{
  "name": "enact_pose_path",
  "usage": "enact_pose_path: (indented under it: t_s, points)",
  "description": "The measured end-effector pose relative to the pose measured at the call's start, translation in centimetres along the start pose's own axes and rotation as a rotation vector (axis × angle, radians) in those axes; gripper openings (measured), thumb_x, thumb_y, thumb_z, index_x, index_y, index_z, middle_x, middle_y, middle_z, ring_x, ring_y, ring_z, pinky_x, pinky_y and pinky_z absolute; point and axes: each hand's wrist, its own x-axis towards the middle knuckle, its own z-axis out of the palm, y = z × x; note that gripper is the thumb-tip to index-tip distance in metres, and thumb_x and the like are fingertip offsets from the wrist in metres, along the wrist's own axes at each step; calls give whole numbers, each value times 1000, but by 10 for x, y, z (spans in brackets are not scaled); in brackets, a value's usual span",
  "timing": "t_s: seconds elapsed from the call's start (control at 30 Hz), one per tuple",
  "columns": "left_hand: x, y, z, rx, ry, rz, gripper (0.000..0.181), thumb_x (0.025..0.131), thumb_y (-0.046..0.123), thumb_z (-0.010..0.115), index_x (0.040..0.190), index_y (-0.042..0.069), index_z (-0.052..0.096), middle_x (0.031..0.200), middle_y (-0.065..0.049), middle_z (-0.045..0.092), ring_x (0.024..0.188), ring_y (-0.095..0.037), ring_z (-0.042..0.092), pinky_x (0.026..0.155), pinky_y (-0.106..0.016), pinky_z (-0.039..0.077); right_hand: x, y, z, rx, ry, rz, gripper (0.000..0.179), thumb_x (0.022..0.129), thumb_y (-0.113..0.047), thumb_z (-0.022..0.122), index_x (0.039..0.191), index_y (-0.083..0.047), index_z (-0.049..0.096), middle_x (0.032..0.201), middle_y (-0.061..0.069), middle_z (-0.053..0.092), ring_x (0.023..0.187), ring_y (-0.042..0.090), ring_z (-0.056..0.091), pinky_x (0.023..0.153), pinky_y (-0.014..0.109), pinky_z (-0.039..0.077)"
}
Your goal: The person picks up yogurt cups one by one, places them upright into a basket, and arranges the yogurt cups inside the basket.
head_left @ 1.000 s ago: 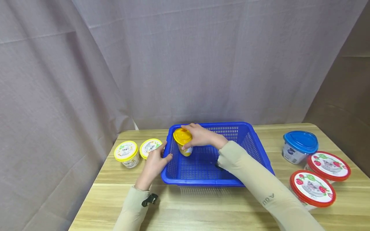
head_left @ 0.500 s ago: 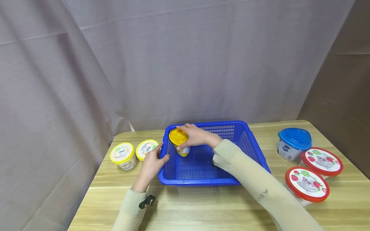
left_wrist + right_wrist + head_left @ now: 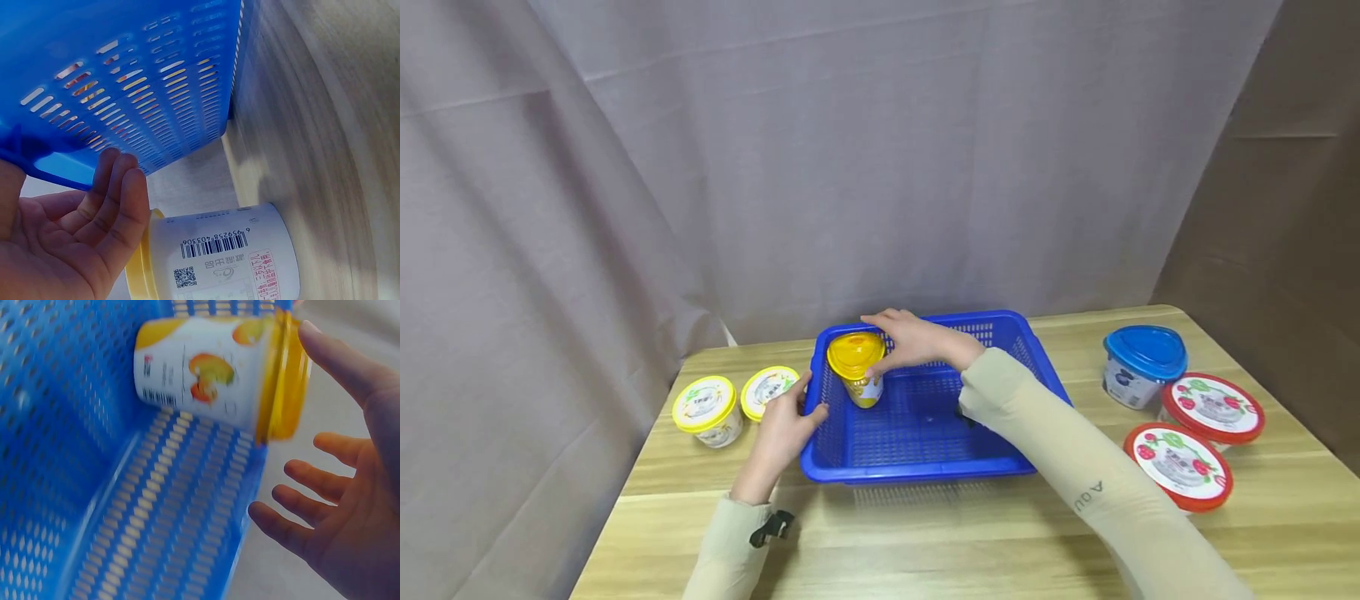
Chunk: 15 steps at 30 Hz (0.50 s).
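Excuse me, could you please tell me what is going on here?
A person is handling a yellow-lidded cup inside a blue basket. The right hand is spread open beside its lid; the cup sits in the basket's far left corner. The left hand holds the basket's left rim. On the table, two white tubs with yellow lids stand to the left, with a blue-lidded tub and two red-lidded tubs to the right.

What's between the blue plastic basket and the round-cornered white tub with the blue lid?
Head view: only bare wooden tabletop between the blue plastic basket and blue-lidded white tub.
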Motion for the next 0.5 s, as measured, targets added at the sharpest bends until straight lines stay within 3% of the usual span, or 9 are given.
enact_pose_path:
  t_s: [0.17, 0.5]
  points:
    - [-2, -4, -3, 4, 6, -24, 65, 87, 16, 72, 144, -6, 50, 100, -16, 73, 88, -26, 68, 88, -47, 54, -10, 11, -17, -8, 27, 34, 94, 87, -50, 75, 159, -9, 30, 160, 20, 31, 147, 42, 24, 117, 57, 24]
    - [-1, -8, -6, -6, 1, -20, 64, 88, 14, 70, 144, -8, 49, 100, -17, 72, 85, -25, 69, 84, -46, 55, -40, 46, -52, -39, 129, 52, 91, 89, -44, 75, 157, -1, 31, 157, 25, 35, 145, 46, 26, 118, 57, 21]
